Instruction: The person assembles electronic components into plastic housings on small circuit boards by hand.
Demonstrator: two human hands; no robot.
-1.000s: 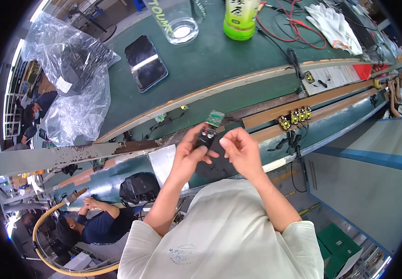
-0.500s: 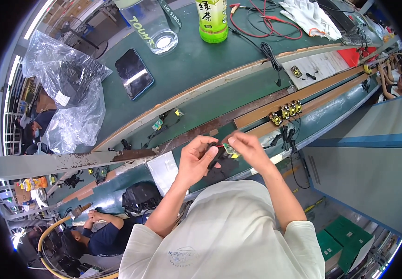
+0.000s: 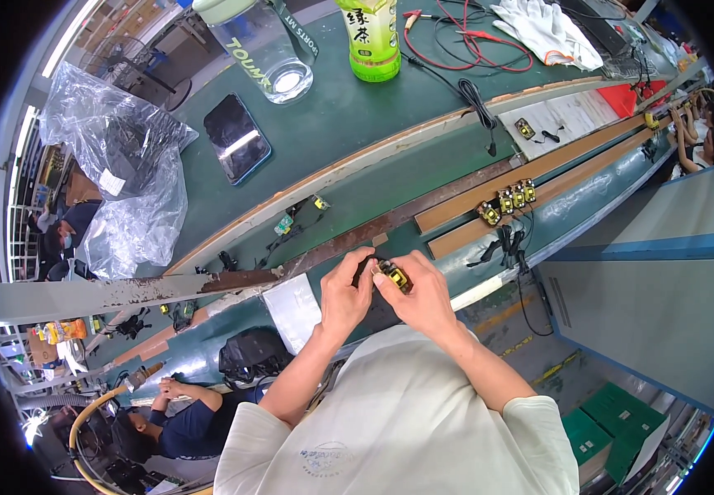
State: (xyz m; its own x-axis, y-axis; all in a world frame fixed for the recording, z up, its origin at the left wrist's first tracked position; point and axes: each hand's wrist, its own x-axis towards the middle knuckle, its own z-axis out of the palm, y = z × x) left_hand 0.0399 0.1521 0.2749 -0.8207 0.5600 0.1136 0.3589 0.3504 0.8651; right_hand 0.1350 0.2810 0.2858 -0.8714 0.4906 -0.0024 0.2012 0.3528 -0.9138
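Note:
Both my hands meet above the bench's near edge. My right hand [image 3: 424, 299] is closed on a small circuit board [image 3: 395, 275] with a yellow-wrapped component on it. Close beside it, my left hand [image 3: 344, 295] is closed around a black part [image 3: 366, 269], mostly covered by the fingers; I cannot make out whether it is a casing or a coiled cable. The board and the black part are almost touching. Several similar boards [image 3: 507, 199] with black cables [image 3: 505, 244] sit on the wooden rails to the right.
A white sheet [image 3: 292, 312] lies left of my hands. Beyond the ledge are a phone [image 3: 237, 139], a clear water bottle [image 3: 278, 66], a green drink bottle [image 3: 373, 41], white gloves [image 3: 546, 31] and a plastic bag [image 3: 130, 165]. A metal beam [image 3: 109, 295] crosses at left; a co-worker [image 3: 188, 425] sits below.
My right hand has drawn in toward the left, and the board has turned so its yellow component shows. The red wire between the two parts is now hidden.

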